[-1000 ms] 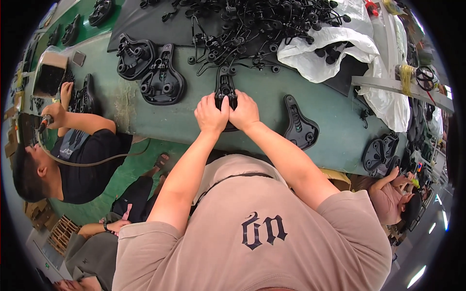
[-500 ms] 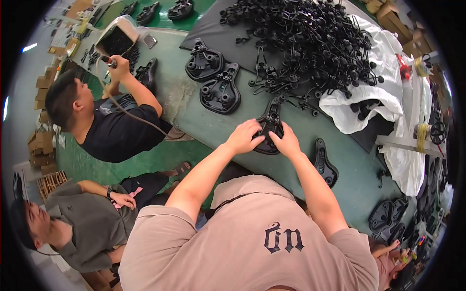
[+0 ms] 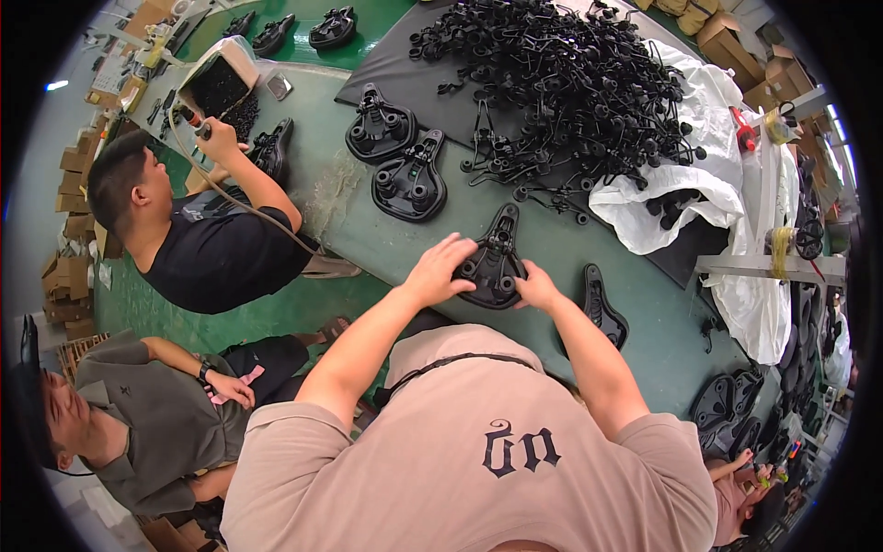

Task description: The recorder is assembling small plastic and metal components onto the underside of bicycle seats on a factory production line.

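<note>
An upturned black bicycle saddle (image 3: pixel 498 262) lies on the green tabletop in front of me, its narrow nose pointing away and its metal frame uppermost. At its left rim, my left hand (image 3: pixel 443 270) holds the edge between curled fingers and thumb. My right hand (image 3: pixel 536 286) grips the right edge of the wide end, with its fingers partly hidden. Two more upturned saddles, a nearer one (image 3: pixel 410 179) and a farther one (image 3: pixel 380 124), lie beyond to the left. To the right of my hand rests a saddle base (image 3: pixel 603 308) with no frame seen on it.
A large heap of black wire saddle frames (image 3: pixel 561 87) covers the grey sheet (image 3: pixel 391 78). Beside it is a white sack (image 3: pixel 630 216). On the left, a co-worker (image 3: pixel 221 235) holds a corded power driver over another saddle. A second person (image 3: pixel 156 414) sits behind.
The saddle has shifted slightly left and towards me. My hands have moved from over its middle to its two sides, leaving the frame in view.
</note>
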The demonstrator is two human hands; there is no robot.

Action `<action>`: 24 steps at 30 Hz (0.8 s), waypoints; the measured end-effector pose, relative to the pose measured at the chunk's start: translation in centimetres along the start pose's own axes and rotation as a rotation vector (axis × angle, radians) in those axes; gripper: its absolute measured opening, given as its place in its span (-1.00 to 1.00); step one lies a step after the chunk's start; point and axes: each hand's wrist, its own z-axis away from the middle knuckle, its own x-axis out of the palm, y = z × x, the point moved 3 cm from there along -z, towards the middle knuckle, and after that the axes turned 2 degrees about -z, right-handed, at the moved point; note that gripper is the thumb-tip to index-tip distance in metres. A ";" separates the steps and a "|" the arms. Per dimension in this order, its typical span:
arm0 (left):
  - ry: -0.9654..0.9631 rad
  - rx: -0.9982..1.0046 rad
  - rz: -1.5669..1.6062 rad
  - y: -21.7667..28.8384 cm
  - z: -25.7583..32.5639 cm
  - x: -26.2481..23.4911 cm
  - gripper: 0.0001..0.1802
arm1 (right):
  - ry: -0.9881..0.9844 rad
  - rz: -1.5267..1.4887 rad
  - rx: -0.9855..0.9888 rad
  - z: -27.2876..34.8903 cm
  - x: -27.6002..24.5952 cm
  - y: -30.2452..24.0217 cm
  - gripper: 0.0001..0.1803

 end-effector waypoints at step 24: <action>1.289 -1.201 1.779 -25.1 9.3 -3.2 -0.52 | 0.707 0.643 -0.567 3.2 -8.3 -2.9 -0.59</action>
